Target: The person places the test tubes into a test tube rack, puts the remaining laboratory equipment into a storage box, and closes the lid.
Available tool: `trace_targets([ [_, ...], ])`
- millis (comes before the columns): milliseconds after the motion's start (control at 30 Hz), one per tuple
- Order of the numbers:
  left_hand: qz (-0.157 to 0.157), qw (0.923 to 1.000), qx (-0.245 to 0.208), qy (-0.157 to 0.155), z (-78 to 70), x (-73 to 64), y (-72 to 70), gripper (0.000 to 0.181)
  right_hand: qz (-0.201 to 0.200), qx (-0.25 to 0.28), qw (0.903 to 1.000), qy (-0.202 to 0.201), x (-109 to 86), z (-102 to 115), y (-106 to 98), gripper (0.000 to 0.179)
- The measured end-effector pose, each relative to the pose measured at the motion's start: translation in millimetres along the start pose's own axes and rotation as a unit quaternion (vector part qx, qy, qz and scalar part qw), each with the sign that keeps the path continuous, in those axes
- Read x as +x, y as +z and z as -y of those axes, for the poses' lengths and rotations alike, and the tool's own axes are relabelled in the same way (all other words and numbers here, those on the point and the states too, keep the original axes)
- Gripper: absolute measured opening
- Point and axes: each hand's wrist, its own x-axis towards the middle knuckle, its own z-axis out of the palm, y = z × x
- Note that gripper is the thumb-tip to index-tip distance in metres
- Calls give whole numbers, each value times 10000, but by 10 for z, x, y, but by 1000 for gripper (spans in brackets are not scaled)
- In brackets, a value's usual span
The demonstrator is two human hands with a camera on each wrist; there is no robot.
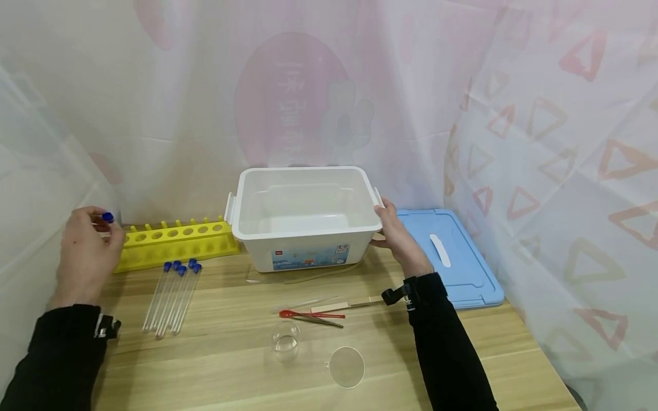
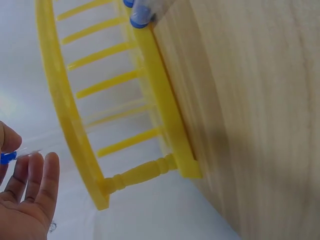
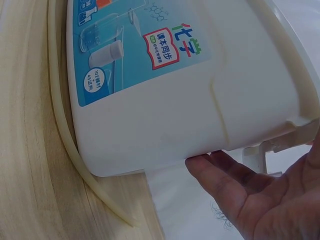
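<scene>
My left hand [image 1: 88,254] is at the left end of the yellow test tube rack [image 1: 180,246]. Its thumb and fingers pinch a test tube just under the blue cap [image 1: 107,217]; in the left wrist view the clear tube runs toward the rack [image 2: 140,55], its lower part hard to make out. Several capped test tubes [image 1: 172,302] lie side by side in front of the rack. My right hand [image 1: 400,237] holds the right end of a white plastic box [image 1: 257,252], thumb by the rim, fingertips against the outer wall [image 3: 150,135].
A blue lid [image 1: 457,262] lies right of the box. Pale tubing [image 3: 65,130] lies along the box's base. In front are a red spoon [image 1: 313,314], tweezers [image 1: 321,322], a wooden-coloured strip [image 1: 329,308], a glass beaker [image 1: 285,342] and a round clear dish [image 1: 346,367].
</scene>
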Motion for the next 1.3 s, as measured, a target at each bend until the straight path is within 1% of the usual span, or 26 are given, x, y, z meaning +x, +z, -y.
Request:
trace_targets([
  [133,-24,9999,-34,-110,-42,-21,-48,66,13,13,10000,-16,7,-6,-8,81],
  [300,-45,9999,37,-87,-97,-56,-76,68,35,30,10000,-44,0,-10,-19,81],
  [400,-18,9999,62,115,-136,-86,-86,64,53,18,10000,-57,-6,-5,-20,80],
  [467,21,9994,114,341,-161,-110,-88,59,56,24,10000,-61,-10,-1,-17,80],
  [533,111,9981,175,575,-187,-138,-85,53,56,28,10000,-63,-13,0,-12,80],
  [633,334,9958,300,804,-224,-173,-83,47,50,43,10000,-56,-18,5,-6,80],
  [767,789,9917,574,843,-257,-205,-90,47,65,24,10000,-50,-19,11,-9,81],
  [833,1042,9881,716,880,-264,-223,-90,48,65,3,10000,-47,-17,10,-15,81],
  [900,1258,9832,853,1011,-266,-242,-79,46,61,-6,10000,-54,-13,6,-18,81],
  [1000,1572,9749,991,1228,-269,-264,-55,40,52,-5,10000,-57,-10,3,-19,81],
  [1200,2314,9524,1269,1528,-257,-273,28,33,45,33,10000,-18,-5,-2,-20,82],
  [1300,2471,9432,1465,1672,-235,-292,74,31,26,49,10000,11,0,-6,-22,82],
])
